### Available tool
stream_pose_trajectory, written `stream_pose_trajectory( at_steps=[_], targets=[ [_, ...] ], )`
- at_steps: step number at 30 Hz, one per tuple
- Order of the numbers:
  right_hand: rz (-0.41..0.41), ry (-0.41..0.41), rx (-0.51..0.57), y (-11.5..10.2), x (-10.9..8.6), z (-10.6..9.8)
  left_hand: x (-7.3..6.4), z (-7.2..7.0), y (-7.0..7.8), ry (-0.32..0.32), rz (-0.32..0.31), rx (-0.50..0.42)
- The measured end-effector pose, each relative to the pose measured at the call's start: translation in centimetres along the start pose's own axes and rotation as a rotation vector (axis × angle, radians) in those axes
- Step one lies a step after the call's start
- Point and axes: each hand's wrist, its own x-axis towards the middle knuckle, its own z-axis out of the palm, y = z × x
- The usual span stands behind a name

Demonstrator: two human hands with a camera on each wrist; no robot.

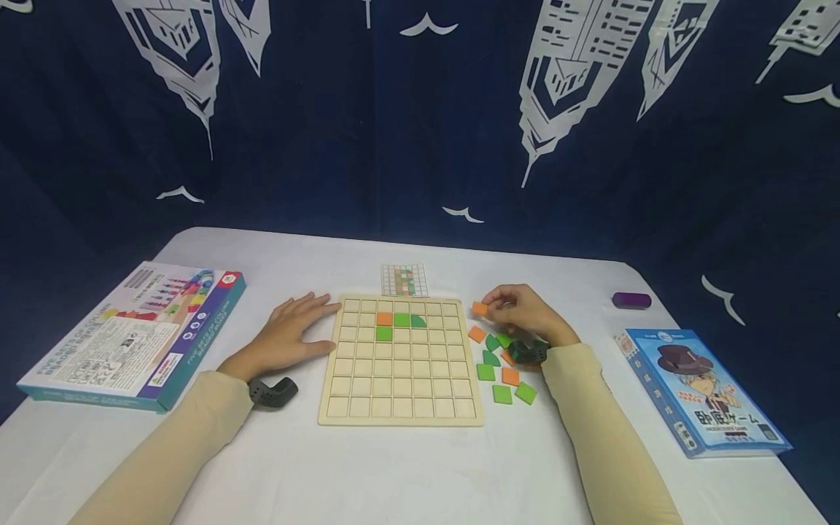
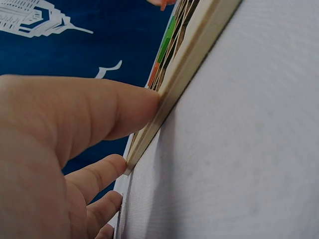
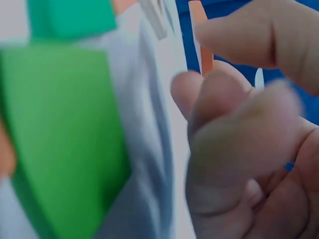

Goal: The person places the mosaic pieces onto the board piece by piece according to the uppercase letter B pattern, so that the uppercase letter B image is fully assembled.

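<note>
A wooden grid board (image 1: 402,368) lies flat on the white table. In its upper rows sit an orange square tile (image 1: 384,319), a green square tile (image 1: 402,319), a dark green quarter-round tile (image 1: 417,321) and another green square (image 1: 383,333). My left hand (image 1: 289,335) rests at the board's left edge, fingers spread, thumb and fingertips against the rim. Right of the board, my right hand (image 1: 521,310) pinches an orange tile (image 1: 480,309) between thumb and fingers. Below that hand lie loose tiles, among them a green square (image 1: 502,394) and an orange square (image 1: 510,375).
A small printed pattern card (image 1: 404,280) lies just beyond the board. At the left is a large game box (image 1: 131,335), at the right a blue game box (image 1: 702,390). A purple cylinder (image 1: 631,300) lies behind the blue box.
</note>
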Motion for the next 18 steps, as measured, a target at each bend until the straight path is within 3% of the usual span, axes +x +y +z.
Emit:
stream_pose_trajectory(
  at_steps=[6,18],
  targets=[
    [-0.038,-0.022,0.048,-0.8,0.1,0.1,0.0,0.0,0.0,-0.002,0.001,0.0],
    [-0.012,-0.075,0.207,-3.0,0.1,1.8,0.0,0.1,-0.1,0.001,0.005,0.003]
  ],
)
